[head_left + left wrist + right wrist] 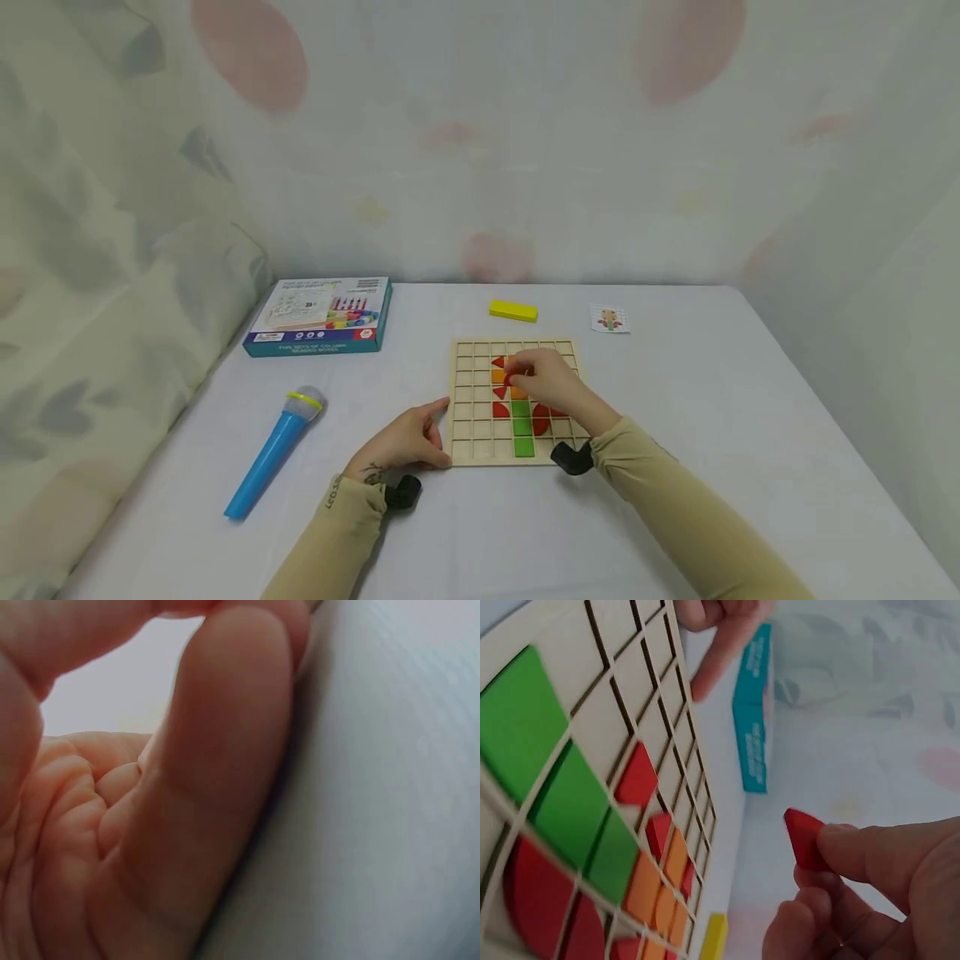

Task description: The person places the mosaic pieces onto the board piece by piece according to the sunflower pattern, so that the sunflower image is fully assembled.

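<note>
I see the left hand (405, 442) nearest me, resting on the white table (750, 417) at the left edge of the wooden grid board (472, 450); its fingers are loosely curled with nothing in them, the thumb touching the board's rim; the left wrist view shows only palm and cloth. Just beyond, the right hand (551, 383) hovers over the board's middle; its fingertips (855, 844) are pinched on a small red piece (804, 838), held above the cells. Under it lie green squares (522, 429), red quarter shapes (500, 409) and orange squares (498, 377) set in the grid. Left of the board lies a blue toy microphone (273, 454); farther back, a teal box (322, 317), a yellow block (513, 311) and a small picture card (609, 319).
</note>
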{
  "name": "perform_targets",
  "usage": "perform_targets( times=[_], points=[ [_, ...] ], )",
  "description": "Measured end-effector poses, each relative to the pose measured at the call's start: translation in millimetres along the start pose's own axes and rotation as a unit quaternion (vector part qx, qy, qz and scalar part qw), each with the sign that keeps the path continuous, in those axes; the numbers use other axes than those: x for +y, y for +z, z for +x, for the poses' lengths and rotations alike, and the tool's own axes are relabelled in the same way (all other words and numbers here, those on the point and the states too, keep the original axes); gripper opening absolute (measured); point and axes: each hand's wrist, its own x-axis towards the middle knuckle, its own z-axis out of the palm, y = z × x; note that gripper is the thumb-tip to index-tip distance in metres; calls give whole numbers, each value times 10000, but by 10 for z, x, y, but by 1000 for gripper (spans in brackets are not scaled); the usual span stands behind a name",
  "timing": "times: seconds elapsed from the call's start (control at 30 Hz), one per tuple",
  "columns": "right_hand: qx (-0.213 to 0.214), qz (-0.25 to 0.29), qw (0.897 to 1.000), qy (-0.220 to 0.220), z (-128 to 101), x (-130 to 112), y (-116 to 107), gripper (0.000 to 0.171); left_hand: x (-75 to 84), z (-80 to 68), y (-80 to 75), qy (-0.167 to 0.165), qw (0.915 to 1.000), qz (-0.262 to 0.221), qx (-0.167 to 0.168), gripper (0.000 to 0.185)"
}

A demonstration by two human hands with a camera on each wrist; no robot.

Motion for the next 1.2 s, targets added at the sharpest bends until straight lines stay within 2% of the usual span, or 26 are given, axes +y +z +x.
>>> perform_targets(
  times=[0.27, 0.4, 0.57, 0.73, 0.97, 1.2],
  points=[
    [-666, -509, 9960, -307, 239, -52, 360, 7, 12, 12, 6, -37, 10000, -5, -40, 100],
    [-972, -920, 9903, -359, 260, -71, 443, 8, 14, 10, 0, -8, 10000, 46, -22, 99],
    [-1133, -1460, 9824, -254, 255, -103, 466, 11, 16, 5, -5, 36, 10000, 55, -38, 100],
    [-1093, -1861, 9761, -258, 261, -117, 498, 10, 14, 5, -16, 136, 9999, 35, -71, 99],
    [-808, -2739, 9569, -530, 261, -92, 581, 15, 12, 11, -15, 173, 9998, -68, -110, 99],
    [-762, -2854, 9531, -661, 191, -132, 557, 8, 1, 22, -8, 105, 9998, -157, -105, 99]
  ],
)
